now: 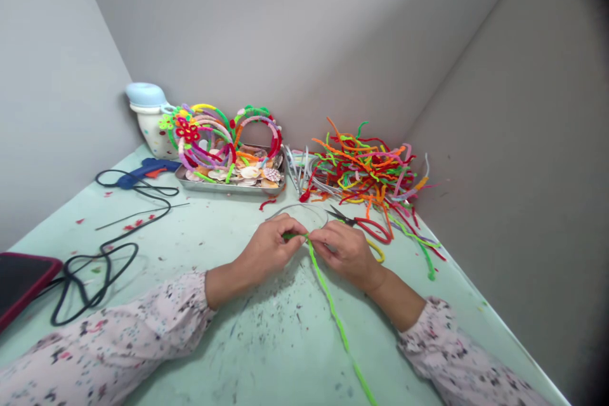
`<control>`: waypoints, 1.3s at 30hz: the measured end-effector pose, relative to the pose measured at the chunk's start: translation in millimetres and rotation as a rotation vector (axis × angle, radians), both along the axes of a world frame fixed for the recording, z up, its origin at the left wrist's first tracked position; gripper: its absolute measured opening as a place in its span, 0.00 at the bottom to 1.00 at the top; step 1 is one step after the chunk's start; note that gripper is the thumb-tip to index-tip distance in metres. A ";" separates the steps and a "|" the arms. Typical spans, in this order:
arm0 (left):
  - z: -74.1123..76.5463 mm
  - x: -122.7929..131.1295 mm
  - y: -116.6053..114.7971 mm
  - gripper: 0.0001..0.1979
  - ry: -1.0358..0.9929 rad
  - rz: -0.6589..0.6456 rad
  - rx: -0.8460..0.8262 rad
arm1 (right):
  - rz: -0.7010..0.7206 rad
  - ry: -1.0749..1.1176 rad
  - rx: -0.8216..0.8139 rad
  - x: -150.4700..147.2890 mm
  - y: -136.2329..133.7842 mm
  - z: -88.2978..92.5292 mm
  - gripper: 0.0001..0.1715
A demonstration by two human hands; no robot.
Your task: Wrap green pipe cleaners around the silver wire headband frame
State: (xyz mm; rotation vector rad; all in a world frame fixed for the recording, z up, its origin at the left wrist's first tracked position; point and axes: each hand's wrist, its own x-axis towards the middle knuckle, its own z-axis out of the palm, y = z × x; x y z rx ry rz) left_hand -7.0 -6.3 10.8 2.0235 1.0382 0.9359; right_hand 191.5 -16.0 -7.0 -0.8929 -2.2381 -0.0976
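Observation:
My left hand (pixel 270 248) and my right hand (pixel 343 250) meet over the pale green table (pixel 200 247), both pinched on the top end of a long light-green pipe cleaner (pixel 333 311). The green strand trails from my fingers toward me, down to the frame's lower edge. A thin clear hoop (pixel 304 210), like a bare headband, curves just behind my fingers; whether either hand also grips it is hidden. Red-handled scissors (pixel 368 226) lie right behind my right hand.
A loose heap of coloured pipe cleaners (pixel 366 168) fills the back right corner. A metal tray (pixel 228 185) holds shells and wrapped headbands (pixel 214 133). A blue glue gun (pixel 143 171) and its black cord (pixel 102 254) lie left, beside a white jug (pixel 150 120) and a dark tablet (pixel 21 279).

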 end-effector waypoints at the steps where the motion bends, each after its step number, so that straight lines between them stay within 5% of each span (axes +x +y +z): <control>1: -0.2 0.2 0.3 0.06 -0.001 -0.001 -0.001 | 0.005 -0.001 0.002 0.7 0.3 -0.2 0.06; 21: 1.1 0.3 -2.0 0.06 -0.037 -0.003 -0.036 | 0.050 0.090 -0.052 1.6 1.7 -3.7 0.08; 39: -4.0 1.6 -0.8 0.07 0.037 0.001 0.014 | -0.018 0.394 -0.410 -7.5 -2.0 -1.5 0.04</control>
